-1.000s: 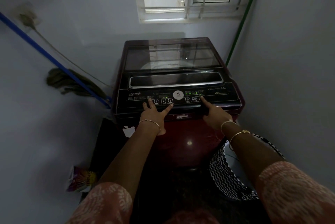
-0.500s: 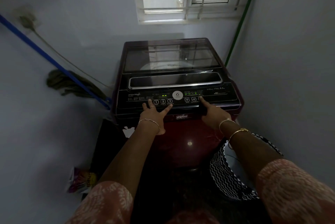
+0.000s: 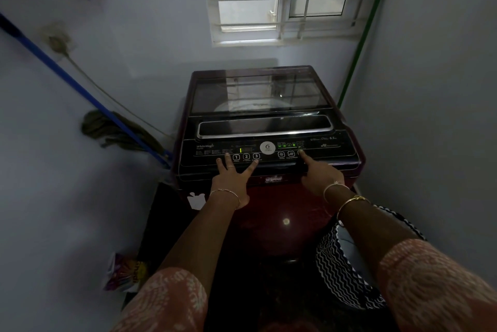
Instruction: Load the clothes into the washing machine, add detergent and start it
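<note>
Your hands have hardly shifted: left hand (image 3: 231,178) spread flat on the front edge of the washing machine (image 3: 269,210) panel (image 3: 322,146), right hand (image 3: 320,174) pressing one straight forefinger (image 3: 306,157) at its right end (lid (image 3: 258,95) closed, lights (image 3: 286,145) lit), so you're likely starting it.

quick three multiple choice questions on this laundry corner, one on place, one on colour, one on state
1. Where is the zigzag basket?
A) left of the washing machine
B) right of it
C) on the windowsill

2. What colour is the mop handle?
A) blue
B) red
C) yellow

3. How is the washer's lid?
A) closed
B) propped open
C) removed

Answers: 1 B, it stands at the machine's right side. 2 A, the blue pole leans along the left wall. 3 A, its glass lies flat on the machine top.
</note>
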`<state>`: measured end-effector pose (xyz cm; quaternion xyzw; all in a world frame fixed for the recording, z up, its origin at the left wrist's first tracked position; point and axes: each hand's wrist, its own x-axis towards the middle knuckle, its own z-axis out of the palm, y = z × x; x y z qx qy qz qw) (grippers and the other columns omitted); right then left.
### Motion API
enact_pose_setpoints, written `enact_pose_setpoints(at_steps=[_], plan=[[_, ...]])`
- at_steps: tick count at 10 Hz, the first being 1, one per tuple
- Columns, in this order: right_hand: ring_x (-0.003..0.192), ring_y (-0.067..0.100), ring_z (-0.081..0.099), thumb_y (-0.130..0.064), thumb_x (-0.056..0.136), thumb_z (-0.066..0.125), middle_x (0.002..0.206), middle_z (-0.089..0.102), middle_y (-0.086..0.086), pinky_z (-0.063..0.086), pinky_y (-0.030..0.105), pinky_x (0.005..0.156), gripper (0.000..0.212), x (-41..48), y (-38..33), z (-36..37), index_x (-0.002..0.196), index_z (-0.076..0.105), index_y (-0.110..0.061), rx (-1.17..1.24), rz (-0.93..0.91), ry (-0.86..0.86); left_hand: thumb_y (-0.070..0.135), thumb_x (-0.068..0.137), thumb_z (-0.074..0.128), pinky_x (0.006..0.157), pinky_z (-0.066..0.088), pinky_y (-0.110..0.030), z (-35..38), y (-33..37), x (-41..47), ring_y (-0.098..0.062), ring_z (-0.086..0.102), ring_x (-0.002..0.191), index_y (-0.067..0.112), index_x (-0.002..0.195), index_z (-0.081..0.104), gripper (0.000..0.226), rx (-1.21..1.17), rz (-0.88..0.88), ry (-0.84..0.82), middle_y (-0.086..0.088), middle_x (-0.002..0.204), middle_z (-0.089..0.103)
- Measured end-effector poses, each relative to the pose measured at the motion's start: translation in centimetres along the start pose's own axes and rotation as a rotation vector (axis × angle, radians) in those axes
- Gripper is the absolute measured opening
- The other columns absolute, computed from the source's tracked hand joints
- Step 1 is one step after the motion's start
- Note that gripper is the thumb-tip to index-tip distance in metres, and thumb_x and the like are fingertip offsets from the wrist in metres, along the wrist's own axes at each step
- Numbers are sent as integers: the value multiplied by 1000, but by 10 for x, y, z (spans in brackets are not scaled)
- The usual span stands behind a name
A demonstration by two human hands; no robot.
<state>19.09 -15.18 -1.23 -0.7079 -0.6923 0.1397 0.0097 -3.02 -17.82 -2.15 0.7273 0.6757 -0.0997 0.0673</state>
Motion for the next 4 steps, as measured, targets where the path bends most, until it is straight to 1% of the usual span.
enact_pose_setpoints(at_steps=[1, 2, 3, 4], plan=[[105, 29, 61, -26, 88, 51, 116, 64, 10, 47, 35, 77, 79, 1, 0, 0, 151, 6, -40, -5, 1, 7, 34, 88, 62, 92, 50, -45, 5, -2, -1, -43, -6, 146, 41, 150, -12, 97, -51, -17, 52, -20, 158, -15], [103, 29, 62, -28, 91, 49, 113, 65, 10, 47, 35, 78, 71, 0, -4, 0, 152, 12, -36, 3, 1, 47, 44, 92, 53, 100, 44, -48, 6, -5, -3, -39, 0, 147, 31, 152, -9, 87, -66, -43, 100, -17, 160, -7], [106, 28, 60, -33, 95, 46, 116, 62, 11, 48, 38, 81, 61, -2, -12, 0, 151, 22, -25, -15, -42, 211, 53, 96, 37, 112, 28, -52, 4, -7, -1, -35, 5, 148, 23, 153, -3, 76, -104, -70, 205, -15, 161, 3], [115, 27, 53, -36, 96, 45, 127, 53, 10, 46, 41, 93, 46, 3, -21, -1, 138, 42, -16, -46, -109, 374, 55, 97, 31, 117, 17, -52, -5, -6, 1, -31, -1, 149, 19, 154, -1, 74, -119, -55, 306, -13, 161, 1]])
